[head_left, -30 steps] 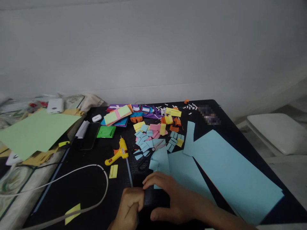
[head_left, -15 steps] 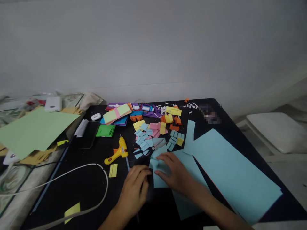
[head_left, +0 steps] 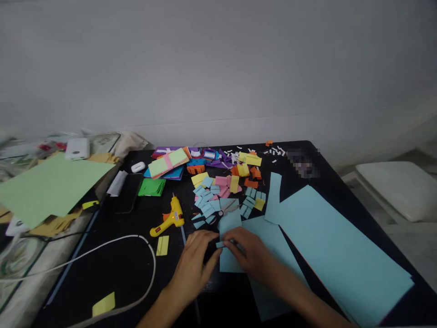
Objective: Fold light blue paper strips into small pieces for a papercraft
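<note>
A small light-blue paper strip is pinched between the thumb and fingers of my right hand. It sticks out to the left, over a light-blue paper sheet. Close by on the left, my left hand is open, its thumb apart from the fingers, with nothing seen in it. Beyond both hands, scissors lie on the blue paper. Beside them is a pile of small folded light-blue paper pieces. Left of my left hand lies a yellow glue gun, with a yellow paper piece below it.
Large light-blue sheets cover the right side of the black table. A white cable loops at the left, near a phone. Coloured paper stacks and white scraps lie at the back. A white chair stands right.
The blue paper piece at my right hand now shows as a narrow strip in a pinch. My left hand's thumb and fingers have spread further apart. The view has shifted slightly.
</note>
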### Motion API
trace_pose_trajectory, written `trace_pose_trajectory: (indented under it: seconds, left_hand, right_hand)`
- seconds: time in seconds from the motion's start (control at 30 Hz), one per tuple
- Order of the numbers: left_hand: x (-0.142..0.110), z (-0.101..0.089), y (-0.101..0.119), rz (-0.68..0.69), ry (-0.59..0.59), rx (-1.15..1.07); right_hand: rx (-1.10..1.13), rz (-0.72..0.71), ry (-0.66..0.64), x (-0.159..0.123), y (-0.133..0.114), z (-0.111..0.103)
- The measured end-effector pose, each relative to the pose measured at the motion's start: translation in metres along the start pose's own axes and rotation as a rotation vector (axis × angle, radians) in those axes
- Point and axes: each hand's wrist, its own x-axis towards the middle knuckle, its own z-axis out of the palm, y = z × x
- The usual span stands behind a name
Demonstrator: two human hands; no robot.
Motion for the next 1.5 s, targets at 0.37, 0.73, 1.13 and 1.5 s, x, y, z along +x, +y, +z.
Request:
trace_pose_trajectory:
  seconds: [0.37,0.73,1.13,1.5]
  left_hand:
    - [0.041,-0.02,-0.009,-0.27,0.108,-0.069]
    - [0.021,0.015,0.004,0.164,-0.009,0.382]
    - [0.005,0.022,0.002,0.068,-0.22,0.334]
    - [-0.01,-0.001,0.006,-0.566,0.113,-0.743]
  right_hand:
    - [0.053,0.243,0.096,-0.011,0.003,-0.017]
    - [0.76,0.598,0.226,-0.021,0.007,-0.026]
    - [0.808,0.684,0.22,0.001,-0.012,-0.036]
    - [0.72,0.392,-0.109,-0.017,-0.045,-0.032]
